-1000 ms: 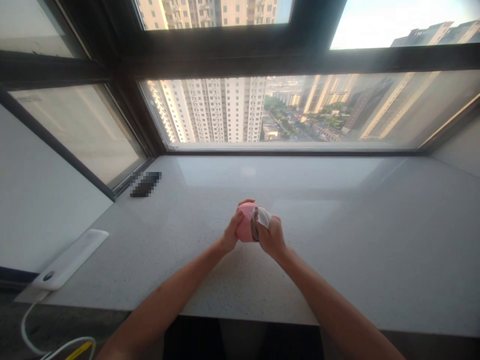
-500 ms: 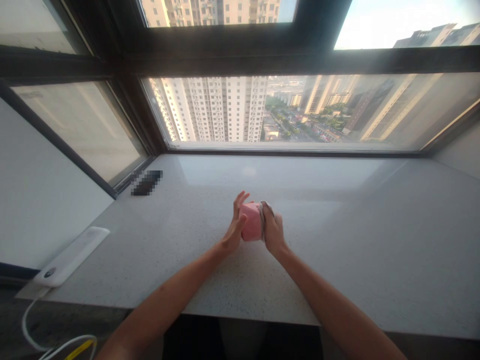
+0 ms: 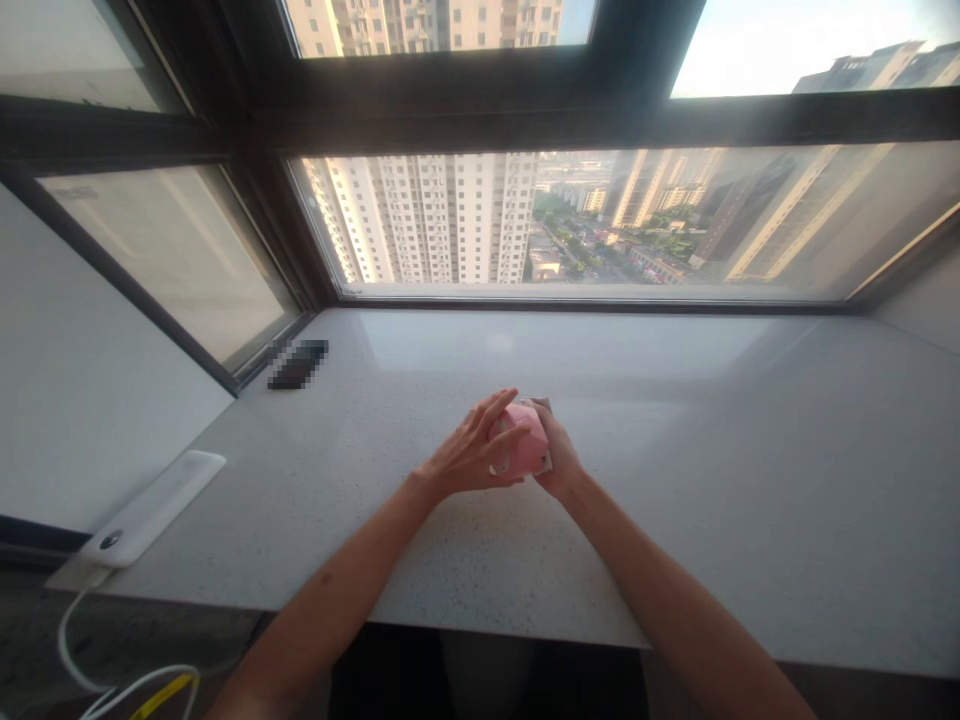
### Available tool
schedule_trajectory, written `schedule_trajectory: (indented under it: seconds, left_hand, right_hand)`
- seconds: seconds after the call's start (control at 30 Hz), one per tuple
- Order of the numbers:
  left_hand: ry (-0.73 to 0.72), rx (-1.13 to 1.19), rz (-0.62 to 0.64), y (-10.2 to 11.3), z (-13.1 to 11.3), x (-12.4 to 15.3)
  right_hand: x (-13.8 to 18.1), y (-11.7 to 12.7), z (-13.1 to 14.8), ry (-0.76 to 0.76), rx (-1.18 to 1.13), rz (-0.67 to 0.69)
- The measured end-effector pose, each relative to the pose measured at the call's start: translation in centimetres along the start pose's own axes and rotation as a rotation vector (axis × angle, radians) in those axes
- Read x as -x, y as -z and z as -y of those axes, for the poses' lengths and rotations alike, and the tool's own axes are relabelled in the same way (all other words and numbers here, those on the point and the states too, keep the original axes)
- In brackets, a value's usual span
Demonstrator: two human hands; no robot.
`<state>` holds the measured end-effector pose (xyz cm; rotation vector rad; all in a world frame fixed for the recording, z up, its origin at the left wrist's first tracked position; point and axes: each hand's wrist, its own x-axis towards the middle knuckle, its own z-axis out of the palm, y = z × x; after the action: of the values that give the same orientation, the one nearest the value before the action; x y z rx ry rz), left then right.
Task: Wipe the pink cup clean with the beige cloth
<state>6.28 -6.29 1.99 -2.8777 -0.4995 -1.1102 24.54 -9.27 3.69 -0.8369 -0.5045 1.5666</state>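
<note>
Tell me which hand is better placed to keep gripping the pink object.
Right hand: it cups the pink object from behind. The left hand only lays open fingers across its front.

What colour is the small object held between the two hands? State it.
Pink; the small object shows best in the head view, gripped between the left hand and right hand.

Speckled sill (image 3: pixel 675 480), white charger (image 3: pixel 154 507)
</note>
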Motion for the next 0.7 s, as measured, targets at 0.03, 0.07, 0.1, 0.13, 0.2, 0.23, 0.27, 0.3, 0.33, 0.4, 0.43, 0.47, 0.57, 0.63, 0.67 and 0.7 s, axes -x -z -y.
schedule_trajectory:
  seconds: [0.03, 0.07, 0.1, 0.13, 0.2, 0.23, 0.27, 0.3, 0.33, 0.4, 0.43, 0.47, 0.57, 0.63, 0.67, 0.7]
  left_hand:
    - [0.002, -0.024, 0.026, 0.1, 0.1, 0.1]
    - [0.004, -0.044, 0.044, 0.2, 0.2, 0.1]
    - [0.007, -0.059, 0.054, 0.2, 0.3, 0.2]
    - [0.008, -0.067, 0.055, 0.2, 0.4, 0.2]
    - [0.009, -0.073, 0.043, 0.0, 0.4, 0.2]
    - [0.012, -0.071, 0.035, -0.1, 0.3, 0.2]
    - [0.018, -0.068, 0.023, -0.2, 0.3, 0.2]
    - [0.024, -0.066, 0.008, -0.3, 0.2, 0.3]
    - [0.026, -0.065, -0.008, -0.4, 0.2, 0.3]
    - [0.017, -0.066, -0.045, -0.4, 0.1, 0.3]
    - [0.006, -0.068, -0.063, -0.4, 0.0, 0.3]
    - [-0.005, -0.070, -0.080, -0.3, 0.0, 0.3]
    - [-0.012, -0.065, -0.108, 0.0, -0.1, 0.2]
    - [-0.008, -0.049, -0.114, 0.2, -0.1, 0.2]
    - [-0.002, -0.039, -0.113, 0.2, -0.1, 0.2]
    - [0.004, -0.030, -0.110, 0.3, -0.1, 0.2]
  right_hand:
    - [-0.3, 0.3, 0.0, 0.003, 0.008, 0.002]
    - [-0.5, 0.5, -0.1, 0.008, 0.018, 0.004]
    - [-0.7, 0.7, -0.1, 0.012, 0.028, 0.007]
    - [-0.9, 0.8, -0.1, 0.016, 0.035, 0.008]
    - [-1.0, 0.9, -0.1, 0.038, 0.047, 0.007]
    - [-1.0, 0.9, -0.1, 0.054, 0.057, 0.005]
    - [-1.0, 0.8, -0.2, 0.073, 0.075, 0.003]
    - [-0.9, 0.8, -0.2, 0.091, 0.101, 0.000]
    - [-0.7, 0.7, -0.3, 0.111, 0.135, -0.009]
    - [-0.4, 0.5, -0.4, 0.150, 0.207, -0.047]
    - [-0.2, 0.4, -0.4, 0.173, 0.241, -0.073]
    - [0.0, 0.3, -0.4, 0.202, 0.274, -0.100]
    - [0.6, 0.0, -0.4, 0.300, 0.368, -0.149]
    - [0.9, -0.2, -0.4, 0.346, 0.407, -0.150]
    - [1.1, -0.3, -0.3, 0.356, 0.418, -0.143]
    - [1.3, -0.4, -0.3, 0.361, 0.426, -0.137]
